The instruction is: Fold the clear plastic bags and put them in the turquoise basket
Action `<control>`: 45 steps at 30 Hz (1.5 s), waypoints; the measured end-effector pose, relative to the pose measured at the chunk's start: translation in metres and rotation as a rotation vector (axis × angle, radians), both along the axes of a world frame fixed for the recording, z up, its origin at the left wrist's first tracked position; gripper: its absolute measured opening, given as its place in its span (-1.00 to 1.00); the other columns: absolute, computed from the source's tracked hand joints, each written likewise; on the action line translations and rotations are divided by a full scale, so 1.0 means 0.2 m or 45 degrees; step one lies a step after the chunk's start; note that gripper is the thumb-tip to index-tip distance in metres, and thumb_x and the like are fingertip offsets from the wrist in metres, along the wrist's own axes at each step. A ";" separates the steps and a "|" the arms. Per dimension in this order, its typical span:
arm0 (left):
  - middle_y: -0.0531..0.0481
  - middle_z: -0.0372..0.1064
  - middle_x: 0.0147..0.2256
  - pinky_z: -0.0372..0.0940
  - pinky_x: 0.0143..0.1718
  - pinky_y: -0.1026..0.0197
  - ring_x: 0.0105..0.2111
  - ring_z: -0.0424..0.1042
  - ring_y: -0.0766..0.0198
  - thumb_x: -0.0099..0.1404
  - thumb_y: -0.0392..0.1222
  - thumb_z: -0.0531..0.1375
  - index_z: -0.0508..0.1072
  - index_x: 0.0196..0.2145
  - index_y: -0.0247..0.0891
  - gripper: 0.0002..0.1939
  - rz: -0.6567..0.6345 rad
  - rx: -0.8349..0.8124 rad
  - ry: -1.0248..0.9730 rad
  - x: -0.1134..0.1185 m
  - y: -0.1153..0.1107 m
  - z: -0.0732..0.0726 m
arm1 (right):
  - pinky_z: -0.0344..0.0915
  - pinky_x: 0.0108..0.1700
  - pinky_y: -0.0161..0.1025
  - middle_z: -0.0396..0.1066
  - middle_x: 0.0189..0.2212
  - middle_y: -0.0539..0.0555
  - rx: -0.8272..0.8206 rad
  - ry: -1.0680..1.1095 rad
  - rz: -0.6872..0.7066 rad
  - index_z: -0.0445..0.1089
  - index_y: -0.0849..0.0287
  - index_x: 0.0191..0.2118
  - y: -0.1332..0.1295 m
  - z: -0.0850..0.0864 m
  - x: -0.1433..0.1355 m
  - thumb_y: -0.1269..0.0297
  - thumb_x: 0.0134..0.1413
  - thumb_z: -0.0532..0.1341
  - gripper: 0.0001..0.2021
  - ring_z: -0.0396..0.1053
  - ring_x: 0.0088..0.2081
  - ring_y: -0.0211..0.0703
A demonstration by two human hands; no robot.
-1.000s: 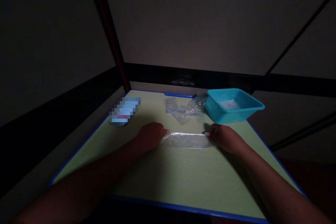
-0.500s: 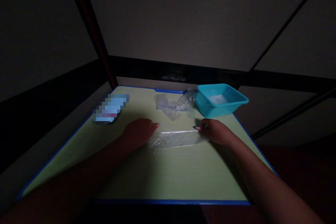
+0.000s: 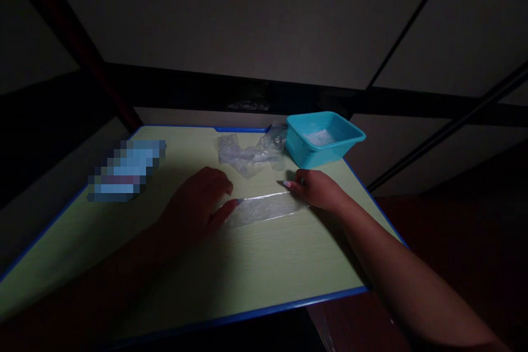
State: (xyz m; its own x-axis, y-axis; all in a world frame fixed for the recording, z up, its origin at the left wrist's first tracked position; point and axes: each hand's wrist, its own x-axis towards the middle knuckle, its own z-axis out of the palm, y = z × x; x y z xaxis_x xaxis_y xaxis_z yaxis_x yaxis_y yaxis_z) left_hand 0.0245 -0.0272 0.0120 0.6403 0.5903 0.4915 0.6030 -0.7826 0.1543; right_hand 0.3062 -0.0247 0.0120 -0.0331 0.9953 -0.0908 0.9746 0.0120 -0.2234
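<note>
A clear plastic bag (image 3: 264,209), folded into a long flat strip, lies across the middle of the table. At its left end is my left hand (image 3: 200,201), the thumb touching the upper corner and the fingers apart from it. My right hand (image 3: 319,190) is closed at the other end, its fingers curled and the thumb pointing left along the top fold, pinching the plastic. Beyond the strip lies crumpled clear plastic (image 3: 247,157), spread loosely toward the back edge.
A turquoise basin (image 3: 325,146) with something whitish inside stands at the back right corner. On the left lies a phone (image 3: 127,170), its screen blurred out. Blue edging rims the pale table (image 3: 264,269), and a panelled wall (image 3: 231,22) rises behind it.
The view has turned, so everything sits further left. My left hand has opened, its thumb and fingers now spread apart. The right hand keeps its place at the strip's right end.
</note>
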 end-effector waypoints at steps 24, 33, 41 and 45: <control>-0.01 0.28 -0.37 0.18 -0.33 0.28 -0.39 0.30 0.32 0.41 0.01 -0.04 0.43 -0.47 -0.29 -0.56 -0.493 -0.715 -0.018 -0.03 0.09 -0.01 | -0.10 -0.50 -0.26 0.38 -0.53 0.07 -0.023 -0.021 0.024 0.41 0.18 -0.31 0.00 0.00 0.01 0.01 0.19 0.09 -0.67 0.18 -0.56 -0.22; 0.05 0.15 -0.51 0.07 -0.43 0.25 -0.51 0.16 0.34 0.38 -0.06 -0.02 0.18 -0.61 -0.27 -0.58 -0.397 -0.693 0.120 -0.07 0.11 0.04 | -0.11 -0.51 -0.27 0.34 -0.58 0.06 -0.018 -0.014 0.046 0.40 0.17 -0.33 0.00 -0.01 0.02 -0.01 0.18 0.07 -0.66 0.16 -0.58 -0.23; -0.02 0.21 -0.33 0.14 -0.18 0.23 -0.26 0.24 0.26 0.39 -0.11 0.03 0.50 -0.44 -0.25 -0.66 -0.560 -0.683 0.082 -0.07 0.12 0.01 | -0.09 -0.51 -0.27 0.32 -0.60 0.05 -0.035 -0.019 0.032 0.38 0.17 -0.35 0.00 0.00 0.02 -0.02 0.16 0.07 -0.65 0.16 -0.59 -0.21; -0.02 0.21 -0.35 0.14 -0.17 0.21 -0.25 0.23 0.23 0.38 -0.13 0.03 0.46 -0.50 -0.26 -0.65 -0.561 -0.637 0.142 -0.05 0.12 0.01 | -0.09 -0.51 -0.26 0.31 -0.61 0.04 -0.054 -0.002 0.026 0.37 0.17 -0.35 0.00 0.01 0.02 -0.04 0.16 0.07 -0.64 0.16 -0.58 -0.21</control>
State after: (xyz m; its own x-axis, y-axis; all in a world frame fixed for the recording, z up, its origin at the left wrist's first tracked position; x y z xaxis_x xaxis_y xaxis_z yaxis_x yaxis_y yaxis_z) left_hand 0.0143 -0.0032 0.0132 0.9046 0.4013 0.1438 0.2770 -0.8097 0.5173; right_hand 0.3100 -0.0249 0.0134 -0.0533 0.9897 -0.1327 0.9746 0.0226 -0.2227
